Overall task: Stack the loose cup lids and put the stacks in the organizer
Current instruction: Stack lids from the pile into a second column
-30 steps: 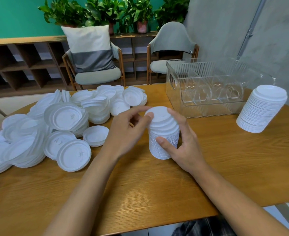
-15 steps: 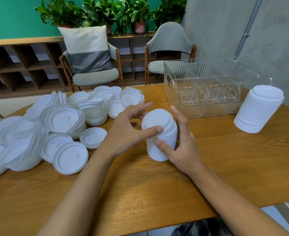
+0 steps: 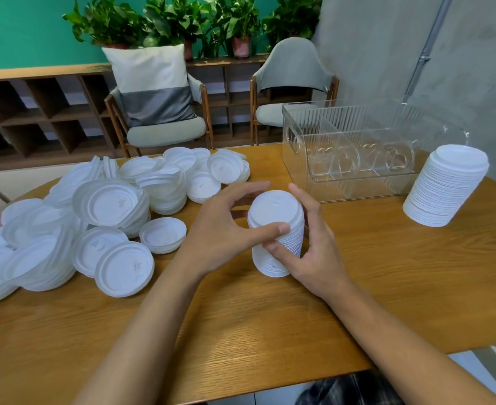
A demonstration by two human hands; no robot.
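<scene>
At the centre of the frame, on the wooden table [image 3: 270,331], a person has a short stack of lids [image 3: 276,229] between both hands. The left hand [image 3: 223,232] curls round it from the left, with the thumb pressed against the near side just under the top lid and the other fingers arched over behind. The right hand [image 3: 314,249] cups it from the right, thumb low on the near side and fingers standing up along the far side. Both hands are closed around the stack, neither spread wide. The stack leans, its top tipped toward the lower left of the frame. Whether its base sits flat on the wood I cannot tell.

As for progress, I would put the job in its early part. A taller stack [image 3: 445,185] stands finished at the right edge of the frame, just beside the clear organizer [image 3: 357,190] but outside it. The organizer, at upper right, has ribbed walls and dividers with heart-shaped cut-outs, and I see no lids in any compartment. Across the left half of the frame lies a big heap of loose lids [image 3: 100,206], some nested in small slumped piles and some single, most of them yet to be gathered.

The lids are thin white plastic discs with a raised rim and a small mark near the middle. Nested, they make a ribbed column that looks light and likely to slide apart if squeezed unevenly.
</scene>
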